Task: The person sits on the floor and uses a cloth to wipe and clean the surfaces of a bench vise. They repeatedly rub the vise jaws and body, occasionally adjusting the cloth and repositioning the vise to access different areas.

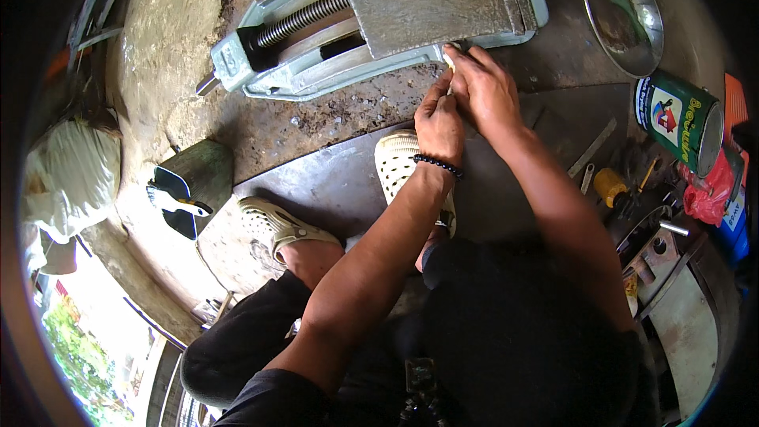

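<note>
Left hand (439, 125) and right hand (485, 88), fingertips pinched around a small pale piece (451, 57) at the near edge of the blue vise (336, 73); handling appears under way, finished and remaining portions being indeterminable.

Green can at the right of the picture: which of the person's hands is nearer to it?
Right. The right hand is left of the green can, apart from it; the left hand lies farther left, beyond the right one.
</note>
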Motion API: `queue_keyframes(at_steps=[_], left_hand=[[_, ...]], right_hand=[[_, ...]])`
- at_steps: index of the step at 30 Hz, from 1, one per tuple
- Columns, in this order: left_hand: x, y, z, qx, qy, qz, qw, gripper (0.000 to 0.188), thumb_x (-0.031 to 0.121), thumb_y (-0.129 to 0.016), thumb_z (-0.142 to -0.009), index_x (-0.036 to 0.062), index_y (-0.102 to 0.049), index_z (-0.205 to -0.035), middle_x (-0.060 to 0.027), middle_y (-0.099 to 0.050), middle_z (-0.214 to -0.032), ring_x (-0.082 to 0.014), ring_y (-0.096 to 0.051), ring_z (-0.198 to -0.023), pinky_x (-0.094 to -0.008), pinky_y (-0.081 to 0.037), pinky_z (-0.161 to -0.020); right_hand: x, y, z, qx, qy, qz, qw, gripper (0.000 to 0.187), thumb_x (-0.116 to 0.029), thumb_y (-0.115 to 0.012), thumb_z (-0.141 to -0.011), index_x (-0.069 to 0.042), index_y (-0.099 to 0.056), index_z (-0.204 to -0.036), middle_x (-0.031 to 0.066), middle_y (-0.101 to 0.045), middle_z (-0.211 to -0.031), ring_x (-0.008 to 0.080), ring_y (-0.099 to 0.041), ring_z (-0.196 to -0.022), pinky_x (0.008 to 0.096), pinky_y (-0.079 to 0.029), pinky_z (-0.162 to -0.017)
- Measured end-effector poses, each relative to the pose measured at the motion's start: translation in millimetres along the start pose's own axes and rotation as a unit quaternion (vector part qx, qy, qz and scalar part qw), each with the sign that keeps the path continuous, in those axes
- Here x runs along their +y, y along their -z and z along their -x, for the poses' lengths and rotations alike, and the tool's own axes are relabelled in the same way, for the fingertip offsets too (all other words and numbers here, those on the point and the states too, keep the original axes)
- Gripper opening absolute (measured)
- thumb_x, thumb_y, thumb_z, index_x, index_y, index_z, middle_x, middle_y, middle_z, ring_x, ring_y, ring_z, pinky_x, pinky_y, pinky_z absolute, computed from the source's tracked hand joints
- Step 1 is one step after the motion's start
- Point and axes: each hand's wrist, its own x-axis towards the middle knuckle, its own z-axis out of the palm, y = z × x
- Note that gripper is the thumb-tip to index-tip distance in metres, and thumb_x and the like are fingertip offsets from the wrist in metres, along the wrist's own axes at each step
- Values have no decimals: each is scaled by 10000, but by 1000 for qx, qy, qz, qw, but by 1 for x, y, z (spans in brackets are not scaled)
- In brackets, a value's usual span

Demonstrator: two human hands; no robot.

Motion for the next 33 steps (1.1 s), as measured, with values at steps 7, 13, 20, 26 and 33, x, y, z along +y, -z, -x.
queue_keyframes(at_steps=[7,13,20,26,33], left_hand=[[7,-1,-4,10,-9,10,1000,444,40,-405,-909,-73,-528,-1321,-168,-596,-1260,-204,-554,-1155,-274,-400,-1010],[8,0,-2,4,-26,-81,996,430,109,-410,-939,-50,-540,-1317,-159,-591,-1289,-224,-547,-1186,-287,-385,-1032],[10,0,1,-11,-63,-141,988,406,142,-437,-931,-16,-588,-1273,-156,-612,-1277,-231,-576,-1166,-298,-400,-1019],[1,6,2,-18,-76,-147,986,394,94,-433,-924,-51,-584,-1258,-162,-632,-1221,-232,-585,-1139,-298,-411,-1008],[-4,10,12,14,37,-80,996,395,93,-460,-918,-49,-583,-1265,-145,-628,-1220,-209,-580,-1125,-286,-421,-982]], right_hand=[[-5,-14,-7,66,-10,-27,997,326,-97,-561,-839,-63,-668,-1145,183,-628,-978,388,-625,-865,444,-520,-763],[-4,-4,-13,16,-22,-30,999,310,-97,-579,-836,-80,-687,-1125,175,-651,-1010,374,-638,-898,431,-520,-793],[-2,6,-17,-40,-35,-48,997,339,-80,-601,-821,-96,-684,-1149,172,-654,-1021,369,-641,-907,421,-515,-800],[-7,11,-9,-51,-24,-50,997,341,-74,-611,-816,-89,-683,-1149,175,-651,-1031,374,-638,-910,422,-517,-786],[-10,15,10,-73,-55,-24,996,363,-94,-624,-813,-96,-672,-1173,225,-638,-1052,415,-623,-930,470,-517,-805]])
